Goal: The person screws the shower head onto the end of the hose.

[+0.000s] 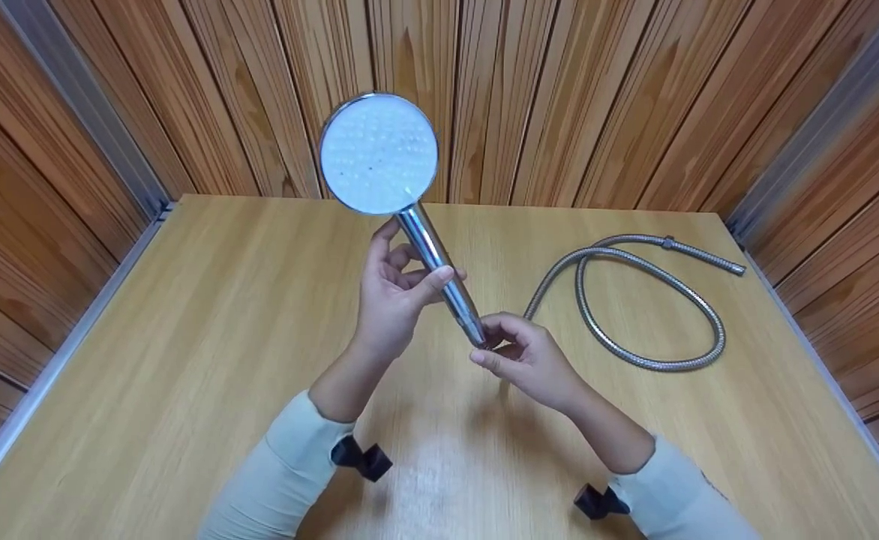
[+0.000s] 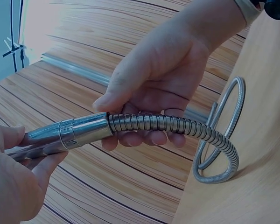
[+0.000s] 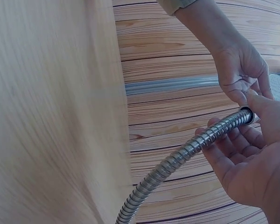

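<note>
A chrome hand shower with a round white spray face (image 1: 379,154) is held raised above the table. My left hand (image 1: 391,300) grips its handle (image 1: 430,247), thumb across the front. At the handle's lower end my right hand (image 1: 526,360) pinches the smooth metal connector (image 2: 91,129) of the shower hose. In the left wrist view, the right thumb lies on the connector and the fingers pass beneath the ribbed hose (image 2: 149,122). The hose meets the handle's end through this connector; the thread inside is hidden. In the right wrist view, the hose (image 3: 177,156) curves down and away.
The rest of the hose (image 1: 718,330) lies looped on the right of the wooden table (image 1: 207,337). Its free end, with a small nut (image 1: 668,242), points to the back right. Wood-panelled walls (image 1: 484,97) stand behind and at both sides.
</note>
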The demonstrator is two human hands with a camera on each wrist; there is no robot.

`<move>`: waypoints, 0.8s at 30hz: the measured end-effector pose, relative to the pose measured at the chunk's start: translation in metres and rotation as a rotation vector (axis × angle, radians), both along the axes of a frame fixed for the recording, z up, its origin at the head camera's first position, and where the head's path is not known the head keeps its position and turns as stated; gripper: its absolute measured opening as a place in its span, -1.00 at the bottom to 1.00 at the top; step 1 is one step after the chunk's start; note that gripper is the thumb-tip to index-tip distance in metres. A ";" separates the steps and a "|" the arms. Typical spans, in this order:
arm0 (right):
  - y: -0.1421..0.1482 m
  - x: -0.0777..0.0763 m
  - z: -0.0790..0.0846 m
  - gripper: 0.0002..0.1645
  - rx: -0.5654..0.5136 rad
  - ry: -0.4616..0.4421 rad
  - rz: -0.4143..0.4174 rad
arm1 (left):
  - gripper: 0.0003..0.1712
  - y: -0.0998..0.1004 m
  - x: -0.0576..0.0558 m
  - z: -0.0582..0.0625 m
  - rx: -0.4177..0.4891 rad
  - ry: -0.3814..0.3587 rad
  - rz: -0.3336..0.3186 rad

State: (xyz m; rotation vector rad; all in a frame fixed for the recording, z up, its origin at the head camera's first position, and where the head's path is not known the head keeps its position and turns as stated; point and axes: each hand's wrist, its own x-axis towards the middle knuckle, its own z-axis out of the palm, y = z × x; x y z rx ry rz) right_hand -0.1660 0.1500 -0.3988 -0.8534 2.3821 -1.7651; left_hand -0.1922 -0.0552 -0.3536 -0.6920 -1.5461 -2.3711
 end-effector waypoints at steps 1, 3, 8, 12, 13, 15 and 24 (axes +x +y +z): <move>0.000 0.000 -0.001 -0.62 0.007 0.012 -0.004 | -0.19 -0.001 0.000 0.000 0.011 -0.003 -0.003; 0.001 0.000 -0.002 -0.55 0.012 0.029 -0.008 | -0.24 -0.002 -0.001 0.000 0.032 -0.007 -0.008; 0.005 -0.001 -0.010 -0.41 -0.016 0.020 -0.018 | -0.29 -0.005 -0.001 -0.002 0.065 -0.006 -0.010; 0.009 -0.003 -0.018 -0.33 -0.033 0.015 -0.008 | -0.29 -0.007 -0.001 -0.004 0.077 -0.002 0.018; 0.011 -0.003 -0.020 -0.32 -0.029 0.017 -0.002 | -0.29 -0.008 -0.001 -0.004 0.081 -0.006 0.029; 0.013 -0.004 -0.024 -0.29 -0.012 0.012 0.006 | -0.28 -0.008 -0.001 -0.005 0.093 -0.015 0.055; 0.020 -0.011 -0.037 -0.43 0.055 0.026 0.027 | -0.24 -0.006 -0.003 -0.005 0.183 -0.108 0.251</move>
